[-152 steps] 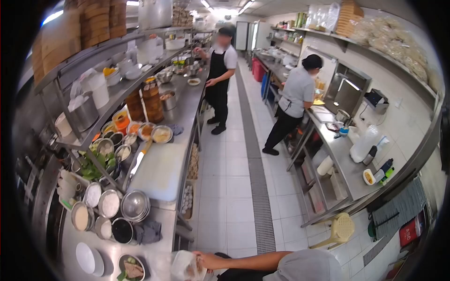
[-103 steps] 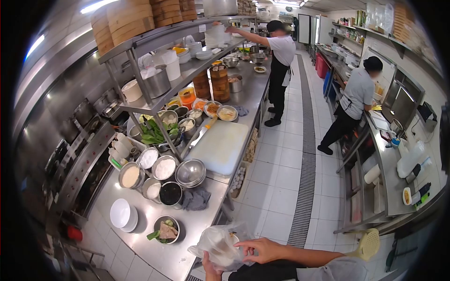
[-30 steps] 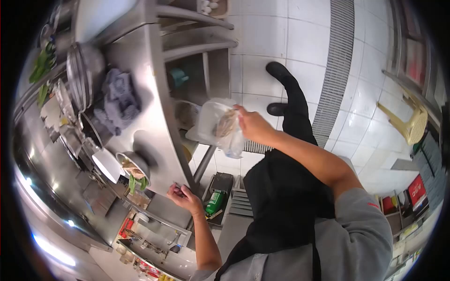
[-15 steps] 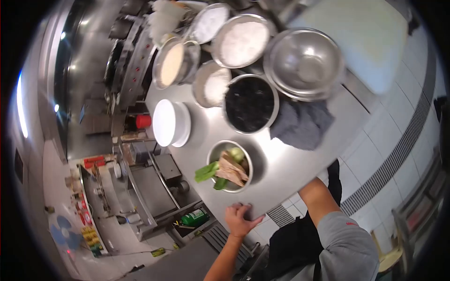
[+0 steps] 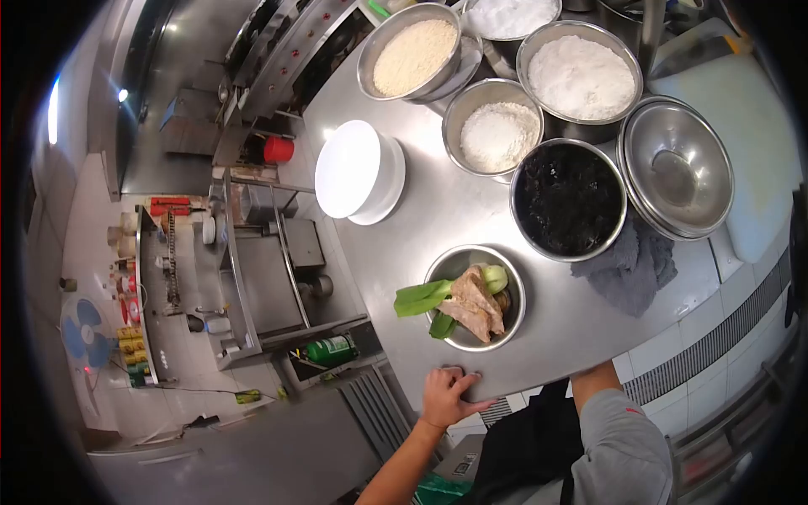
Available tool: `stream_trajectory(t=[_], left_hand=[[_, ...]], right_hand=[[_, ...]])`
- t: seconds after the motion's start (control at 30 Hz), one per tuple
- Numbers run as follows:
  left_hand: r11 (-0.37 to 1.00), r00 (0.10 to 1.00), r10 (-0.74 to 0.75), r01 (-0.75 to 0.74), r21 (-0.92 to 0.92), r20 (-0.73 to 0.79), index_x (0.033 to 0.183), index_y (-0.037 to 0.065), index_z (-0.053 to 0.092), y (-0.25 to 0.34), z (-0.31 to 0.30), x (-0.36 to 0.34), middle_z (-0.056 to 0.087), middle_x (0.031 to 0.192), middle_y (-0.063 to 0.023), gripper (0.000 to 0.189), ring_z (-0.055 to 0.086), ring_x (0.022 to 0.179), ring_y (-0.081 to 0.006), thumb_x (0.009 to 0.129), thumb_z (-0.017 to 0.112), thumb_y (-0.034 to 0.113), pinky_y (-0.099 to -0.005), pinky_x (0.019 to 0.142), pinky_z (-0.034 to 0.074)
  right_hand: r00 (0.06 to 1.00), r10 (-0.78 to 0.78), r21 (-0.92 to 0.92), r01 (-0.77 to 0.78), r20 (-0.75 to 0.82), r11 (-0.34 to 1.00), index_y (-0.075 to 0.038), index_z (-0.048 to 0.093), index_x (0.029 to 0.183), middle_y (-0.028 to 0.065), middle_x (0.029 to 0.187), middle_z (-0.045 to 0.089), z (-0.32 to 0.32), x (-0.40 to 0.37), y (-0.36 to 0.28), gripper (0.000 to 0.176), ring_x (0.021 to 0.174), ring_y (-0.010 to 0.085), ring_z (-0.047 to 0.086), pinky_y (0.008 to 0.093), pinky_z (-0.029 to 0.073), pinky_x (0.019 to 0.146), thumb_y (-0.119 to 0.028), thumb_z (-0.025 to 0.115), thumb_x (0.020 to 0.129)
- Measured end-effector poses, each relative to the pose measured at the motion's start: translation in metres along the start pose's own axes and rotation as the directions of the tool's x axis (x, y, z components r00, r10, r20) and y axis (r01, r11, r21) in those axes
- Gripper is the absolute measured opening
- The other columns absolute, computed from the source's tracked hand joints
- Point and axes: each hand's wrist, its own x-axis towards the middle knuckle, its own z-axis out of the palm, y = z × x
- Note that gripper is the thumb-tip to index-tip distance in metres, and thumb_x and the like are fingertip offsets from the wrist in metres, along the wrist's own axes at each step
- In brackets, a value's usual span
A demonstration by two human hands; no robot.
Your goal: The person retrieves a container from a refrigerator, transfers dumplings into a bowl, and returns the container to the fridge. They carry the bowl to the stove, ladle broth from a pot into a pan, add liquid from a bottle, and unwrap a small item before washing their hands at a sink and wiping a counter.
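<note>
Head view: meat-like pieces (image 5: 474,310) and greens (image 5: 421,298) already sit in the small steel bowl (image 5: 519,305) on the counter (image 5: 396,261); white bowls (image 5: 347,171) stand untouched. The left hand (image 5: 446,400), fingers spread, rests at the edge; the right hand is hidden, its state untellable.

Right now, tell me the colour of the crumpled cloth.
The crumpled cloth is dark bluish grey; it shows best in the head view.

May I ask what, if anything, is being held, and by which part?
The left hand holds nothing, resting at the table edge; the right hand is hidden, so I cannot tell.
</note>
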Motion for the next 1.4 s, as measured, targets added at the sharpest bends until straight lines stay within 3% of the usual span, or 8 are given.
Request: stream_trajectory(t=[0.23,0.37,0.43,0.63,0.97,1.27,1.3,1.4], left_hand=[[0.998,0.998,0.039,-0.042,-0.048,-0.049,0.095,0.017,0.061,0.001,-0.003,0.001,0.048,0.081,-0.0032,0.053,0.047,0.075,-0.0224,0.055,0.081,0.043,-0.0352,0.064,0.037],[0.997,0.996,0.049,-0.054,-0.062,-0.075,0.095,0.016,0.061,0.001,-0.005,-0.004,0.050,0.084,-0.0051,0.052,0.050,0.079,-0.0243,0.056,0.080,0.044,-0.0368,0.067,0.039],[0.997,0.994,0.066,-0.068,-0.019,-0.088,0.094,0.016,0.061,0.002,-0.009,-0.002,0.051,0.086,-0.0052,0.051,0.050,0.081,-0.0247,0.057,0.079,0.045,-0.0371,0.069,0.039],[0.991,0.971,0.127,-0.133,-0.016,-0.202,0.092,0.016,0.063,-0.002,-0.007,-0.009,0.052,0.084,-0.0048,0.050,0.050,0.081,-0.0238,0.058,0.077,0.049,-0.0361,0.069,0.040],[0.982,0.934,0.189,-0.189,0.028,-0.303,0.091,0.016,0.063,-0.007,0.005,-0.017,0.052,0.083,-0.0051,0.050,0.049,0.080,-0.0250,0.057,0.076,0.050,-0.0369,0.070,0.039],[0.960,0.915,0.194,-0.252,-0.125,-0.354,0.082,0.010,0.062,-0.007,0.006,-0.018,0.053,0.075,-0.0050,0.037,0.051,0.073,-0.0231,0.057,0.082,0.028,-0.0348,0.069,0.041],[0.872,0.946,-0.167,0.011,-0.490,-0.277,0.085,0.006,0.060,-0.017,0.019,-0.024,0.051,0.072,-0.0047,0.027,0.049,0.068,-0.0176,0.065,0.077,0.013,-0.0291,0.061,0.041],[0.793,0.735,-0.517,0.219,-0.569,-0.438,0.104,-0.001,0.056,-0.040,0.001,-0.056,0.056,0.096,-0.0094,0.028,0.053,0.081,-0.0183,0.081,0.062,0.013,-0.0296,0.069,0.044]], right_hand=[[0.993,-0.102,0.031,0.104,-0.067,0.994,-0.005,0.064,0.097,0.0171,0.086,0.065,-0.033,-0.083,0.004,0.024,0.084,0.0391,0.060,0.0440,0.048,0.077,-0.018,0.052,0.082],[0.756,-0.462,-0.106,0.471,-0.463,0.876,-0.005,0.065,0.095,0.0168,0.087,0.065,-0.050,-0.133,0.004,0.023,0.085,0.0390,0.060,0.0440,0.048,0.077,-0.019,0.052,0.082],[0.990,0.106,-0.007,-0.106,0.092,0.994,-0.005,0.066,0.080,0.0201,0.080,0.064,-0.065,-0.181,-0.001,0.016,0.076,0.0380,0.062,0.0465,0.050,0.072,-0.016,0.054,0.077],[0.959,0.225,0.181,-0.255,0.169,0.950,-0.011,0.066,0.099,0.0152,0.087,0.066,-0.122,-0.285,-0.027,0.022,0.080,0.0308,0.065,0.0375,0.051,0.075,-0.023,0.056,0.083],[0.988,0.040,0.235,-0.005,-0.146,0.972,-0.010,0.062,0.107,0.0139,0.091,0.067,-0.202,-0.284,-0.119,0.027,0.085,0.0296,0.064,0.0358,0.050,0.078,-0.023,0.052,0.086],[0.998,-0.051,0.277,0.039,0.037,0.960,-0.009,0.060,0.108,0.0141,0.090,0.066,-0.204,-0.274,-0.135,0.027,0.085,0.0325,0.063,0.0406,0.049,0.077,-0.022,0.050,0.086],[0.991,-0.124,0.280,0.104,0.053,0.954,-0.010,0.060,0.108,0.0137,0.092,0.066,-0.199,-0.269,-0.135,0.027,0.086,0.0321,0.063,0.0404,0.049,0.078,-0.022,0.051,0.086],[0.970,-0.218,0.315,0.176,0.104,0.933,-0.010,0.060,0.109,0.0138,0.094,0.066,-0.198,-0.257,-0.138,0.026,0.088,0.0317,0.062,0.0402,0.048,0.079,-0.022,0.051,0.087]])
